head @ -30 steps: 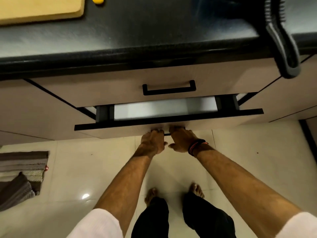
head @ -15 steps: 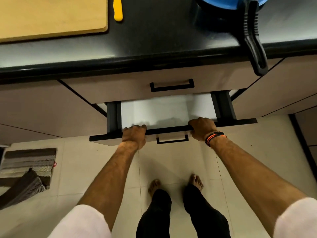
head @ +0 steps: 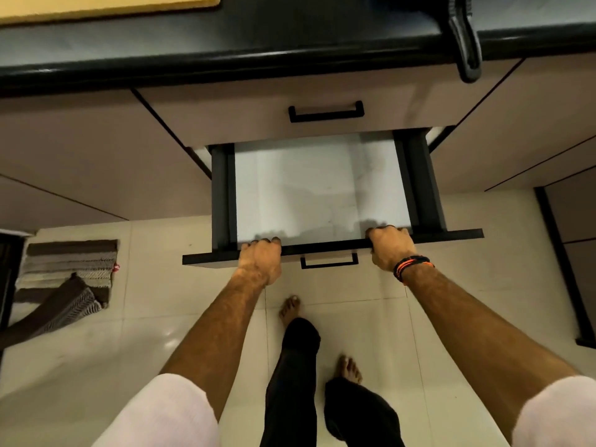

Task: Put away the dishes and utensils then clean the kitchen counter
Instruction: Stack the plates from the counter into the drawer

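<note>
The drawer (head: 322, 188) hangs pulled out below the dark worktop (head: 225, 50), its pale floor bare. The left hand (head: 259, 261) curls its fingers over the drawer's front edge; the right hand (head: 388, 246), thread band at the wrist, grips that edge likewise, either side of the handle (head: 329, 261).

A striped grey and brown woven floor mat (head: 64, 279) is lying on the glossy cream tiled floor (head: 371, 317) near its left edge, one corner folded over. Pale beige cabinet fronts (head: 80, 162) are standing beneath the desk, with a closed upper drawer's black bar handle (head: 326, 111) showing.
</note>
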{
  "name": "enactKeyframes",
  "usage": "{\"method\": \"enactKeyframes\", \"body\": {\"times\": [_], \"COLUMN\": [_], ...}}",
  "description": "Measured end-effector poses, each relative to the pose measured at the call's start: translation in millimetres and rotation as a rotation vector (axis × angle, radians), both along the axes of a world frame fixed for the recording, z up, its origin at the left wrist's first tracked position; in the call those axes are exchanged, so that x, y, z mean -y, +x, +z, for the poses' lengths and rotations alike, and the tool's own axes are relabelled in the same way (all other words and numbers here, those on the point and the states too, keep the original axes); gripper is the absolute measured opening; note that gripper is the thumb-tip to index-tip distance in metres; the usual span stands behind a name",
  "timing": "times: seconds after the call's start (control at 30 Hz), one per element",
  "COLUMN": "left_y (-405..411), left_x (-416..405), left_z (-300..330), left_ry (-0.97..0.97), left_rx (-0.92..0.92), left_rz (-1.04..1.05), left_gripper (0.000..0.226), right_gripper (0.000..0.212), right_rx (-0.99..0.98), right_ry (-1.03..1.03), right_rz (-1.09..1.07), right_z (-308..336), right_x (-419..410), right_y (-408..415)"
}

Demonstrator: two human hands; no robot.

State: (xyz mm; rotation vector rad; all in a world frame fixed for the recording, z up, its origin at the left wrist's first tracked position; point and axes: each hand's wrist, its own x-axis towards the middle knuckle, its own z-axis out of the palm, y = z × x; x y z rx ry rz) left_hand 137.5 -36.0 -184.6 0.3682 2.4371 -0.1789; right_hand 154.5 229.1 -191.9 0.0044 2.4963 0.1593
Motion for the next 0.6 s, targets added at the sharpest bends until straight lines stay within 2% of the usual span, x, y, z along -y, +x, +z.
{"method": "enactKeyframes", "body": {"times": [0.13,0.27,0.4,0.6], "left_y": [46.3,83.9,105.8,136.6], "left_x": [-1.6,-0.1,5.4,12.7], "left_z": [-3.7,-4.0,-1.6,2.8], "left_ry": [-0.019,0.027,0.033,0.089], "left_rx": [-0.083,-0.083,-0.039,0.018], "left_rz": [0.040,0.076,0.081,0.102], "left_gripper": [0.046,0.048,0.038,0.034], "right_gripper": [0.040,0.035,0.032,0.031], "right_rx": [-0.088,-0.109,-0.107,-0.084], "right_ry": [0.017,-0.011,-0.054,-0.078], "right_rz": [0.031,0.082,0.098,0.061], "right_z": [-2.0,-9.7,-12.7,-5.0], "right_x": [-8.6,-15.6,-16.8,-9.5], "right_y": [46.7,83.6,111.7,144.9]}}
